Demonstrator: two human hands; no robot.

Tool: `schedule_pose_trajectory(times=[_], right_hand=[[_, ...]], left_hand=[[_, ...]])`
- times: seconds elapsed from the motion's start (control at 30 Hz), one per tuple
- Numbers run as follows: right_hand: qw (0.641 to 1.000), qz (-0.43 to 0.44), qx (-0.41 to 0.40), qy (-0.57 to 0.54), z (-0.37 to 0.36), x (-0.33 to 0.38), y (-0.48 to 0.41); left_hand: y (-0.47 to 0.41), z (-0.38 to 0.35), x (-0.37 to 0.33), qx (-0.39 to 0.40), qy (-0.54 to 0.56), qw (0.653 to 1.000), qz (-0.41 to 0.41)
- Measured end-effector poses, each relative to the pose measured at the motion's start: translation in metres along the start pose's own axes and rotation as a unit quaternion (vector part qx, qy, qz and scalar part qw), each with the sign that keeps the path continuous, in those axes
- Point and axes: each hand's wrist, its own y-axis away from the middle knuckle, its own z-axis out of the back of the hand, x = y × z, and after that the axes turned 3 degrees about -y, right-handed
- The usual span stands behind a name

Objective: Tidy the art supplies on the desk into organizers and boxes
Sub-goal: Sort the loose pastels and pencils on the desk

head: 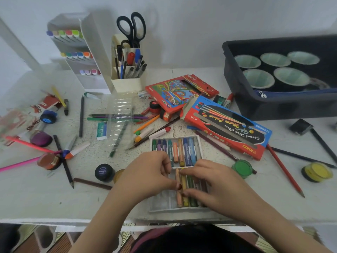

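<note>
- Grip: right hand [209, 183] pinches peach crayon [178, 199], fingertip at its far end, thumb lower down. Left hand [145, 174] is on it too, thumb on the mid, fingers curled by the far tip.
- Crayon lies lengthwise in near tray [162, 203], white plastic, close to desk's front edge. To its right: yellow, green & darker sticks, partly under right hand. Open slots to its left.
- Far tray [199, 143] butts against near tray's far end, just beyond the fingers. Holds a row of crayons: green, purple, teal, orange, blues.
- Watercolour box [228, 125], flap open, lies tilted just right of far tray; red pencil box [180, 92] behind it.
- Pen holder [127, 84] at back: pens, markers, scissors [131, 28] w/ handles up. Marker rack [94, 52] to its left, three tiers of capped markers.
- Dark bin [273, 108] back right: five cups [259, 78], blue zip pouch [291, 93].
- Green paint pot [241, 168] just right of right hand; dark paint pot [104, 172] just left of left hand, brown pencil [93, 183] in front of it.
- Desk [45, 201]: bare patch front left by its edge; mid & left strewn w/ loose pencils, markers, pots. Red pencil [284, 170] slants across front right, yellow pot [316, 172] beyond it.
</note>
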Motion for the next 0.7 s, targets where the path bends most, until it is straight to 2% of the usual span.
schedule_pose_trajectory(times=[0.37,0.57,0.7], right_hand=[[0.999,0.007,0.002,0.053,-0.0011,0.0019,0.0013],[1.000,0.005,-0.014,0.002,-0.0018,0.0002,0.0059],[1.000,0.007,-0.024,-0.009,-0.0035,-0.0003,0.0084]], left_hand=[[-0.0021,-0.0015,-0.0012,0.013,-0.042,0.999,0.021],[-0.0032,0.0037,-0.0015,0.026,-0.065,0.997,-0.015],[-0.0052,0.0032,-0.0012,0.017,-0.047,0.999,-0.011]])
